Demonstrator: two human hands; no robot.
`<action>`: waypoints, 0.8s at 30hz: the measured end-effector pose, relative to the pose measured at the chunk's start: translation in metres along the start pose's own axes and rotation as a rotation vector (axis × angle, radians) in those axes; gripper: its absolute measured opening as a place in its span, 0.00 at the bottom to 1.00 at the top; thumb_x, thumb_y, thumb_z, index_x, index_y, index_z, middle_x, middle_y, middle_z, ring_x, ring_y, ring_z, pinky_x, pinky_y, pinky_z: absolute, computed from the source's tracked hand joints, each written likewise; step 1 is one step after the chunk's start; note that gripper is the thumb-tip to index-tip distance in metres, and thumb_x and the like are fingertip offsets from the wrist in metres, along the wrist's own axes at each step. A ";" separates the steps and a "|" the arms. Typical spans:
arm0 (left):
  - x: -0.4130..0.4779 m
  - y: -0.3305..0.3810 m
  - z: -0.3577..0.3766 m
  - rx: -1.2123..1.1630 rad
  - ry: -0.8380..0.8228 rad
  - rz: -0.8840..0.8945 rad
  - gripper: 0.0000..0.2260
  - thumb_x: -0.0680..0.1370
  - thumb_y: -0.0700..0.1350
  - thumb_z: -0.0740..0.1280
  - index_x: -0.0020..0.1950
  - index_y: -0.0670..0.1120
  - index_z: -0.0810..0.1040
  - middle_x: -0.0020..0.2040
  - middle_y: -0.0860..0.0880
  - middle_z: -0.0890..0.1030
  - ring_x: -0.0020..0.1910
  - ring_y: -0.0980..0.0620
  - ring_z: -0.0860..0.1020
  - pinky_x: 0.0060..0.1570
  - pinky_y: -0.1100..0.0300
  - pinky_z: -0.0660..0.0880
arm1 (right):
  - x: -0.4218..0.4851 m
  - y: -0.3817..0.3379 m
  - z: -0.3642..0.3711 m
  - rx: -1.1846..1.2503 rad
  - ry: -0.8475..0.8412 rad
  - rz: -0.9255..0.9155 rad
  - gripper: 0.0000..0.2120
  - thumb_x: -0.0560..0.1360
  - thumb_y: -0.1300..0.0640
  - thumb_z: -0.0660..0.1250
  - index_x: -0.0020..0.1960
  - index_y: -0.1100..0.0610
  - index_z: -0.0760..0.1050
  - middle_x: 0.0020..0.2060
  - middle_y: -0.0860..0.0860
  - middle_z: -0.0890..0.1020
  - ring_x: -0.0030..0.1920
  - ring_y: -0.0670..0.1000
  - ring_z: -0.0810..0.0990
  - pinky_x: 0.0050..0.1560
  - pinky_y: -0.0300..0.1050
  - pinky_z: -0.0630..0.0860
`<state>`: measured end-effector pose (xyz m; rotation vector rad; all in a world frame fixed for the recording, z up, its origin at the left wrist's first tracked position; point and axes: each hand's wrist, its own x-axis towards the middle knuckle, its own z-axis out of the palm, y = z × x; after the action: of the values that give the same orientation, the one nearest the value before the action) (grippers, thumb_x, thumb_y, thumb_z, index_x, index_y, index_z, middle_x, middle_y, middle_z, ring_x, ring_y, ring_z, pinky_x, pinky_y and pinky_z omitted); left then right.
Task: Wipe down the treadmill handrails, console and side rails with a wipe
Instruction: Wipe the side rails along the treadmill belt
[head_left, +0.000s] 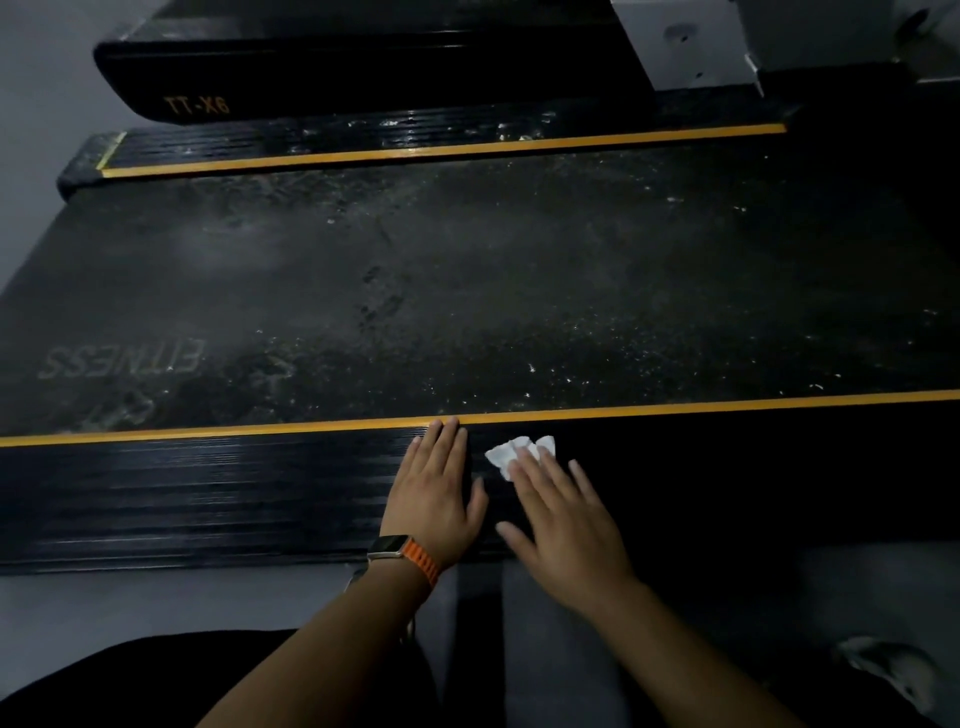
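I look down across a black treadmill from its side. The near side rail (197, 493) is ribbed black with a yellow strip along its inner edge. My right hand (561, 525) lies flat on this rail and presses a crumpled white wipe (506, 454) under its straight fingertips. Just left of it, my left hand (439, 483), with an orange-strapped watch on the wrist, rests flat on the same rail, fingertips at the yellow strip. The dusty running belt (467, 286) lies beyond, then the far side rail (415, 137).
A black cover marked "TT-X6" (311, 67) and a grey upright post (685, 41) stand behind the far rail. Grey floor (156, 603) runs along the near rail. A pale shoe or object (888, 670) lies at the lower right, dim.
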<state>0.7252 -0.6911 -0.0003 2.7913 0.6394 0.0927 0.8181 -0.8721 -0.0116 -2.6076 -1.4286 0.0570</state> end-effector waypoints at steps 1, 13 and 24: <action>0.000 0.000 0.000 0.001 -0.003 0.000 0.32 0.83 0.60 0.52 0.83 0.45 0.59 0.83 0.47 0.56 0.83 0.52 0.48 0.81 0.54 0.45 | -0.003 0.013 -0.002 -0.016 0.002 0.022 0.35 0.83 0.35 0.51 0.80 0.57 0.67 0.82 0.53 0.62 0.82 0.54 0.60 0.78 0.59 0.58; 0.000 0.000 0.002 0.005 0.008 -0.008 0.31 0.83 0.59 0.54 0.82 0.45 0.61 0.83 0.47 0.58 0.83 0.52 0.50 0.80 0.54 0.46 | 0.025 0.005 -0.008 0.010 -0.082 0.034 0.39 0.84 0.31 0.38 0.84 0.56 0.59 0.84 0.52 0.57 0.84 0.53 0.51 0.80 0.57 0.50; 0.001 0.000 0.001 0.019 -0.010 0.008 0.31 0.84 0.59 0.53 0.83 0.46 0.57 0.84 0.48 0.55 0.83 0.51 0.48 0.81 0.54 0.44 | 0.017 0.024 -0.014 -0.016 -0.097 0.229 0.42 0.82 0.30 0.38 0.84 0.58 0.55 0.84 0.54 0.53 0.84 0.55 0.47 0.82 0.58 0.48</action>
<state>0.7260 -0.6907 -0.0014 2.8105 0.6301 0.0739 0.8489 -0.8721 -0.0012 -2.8041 -1.1554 0.2039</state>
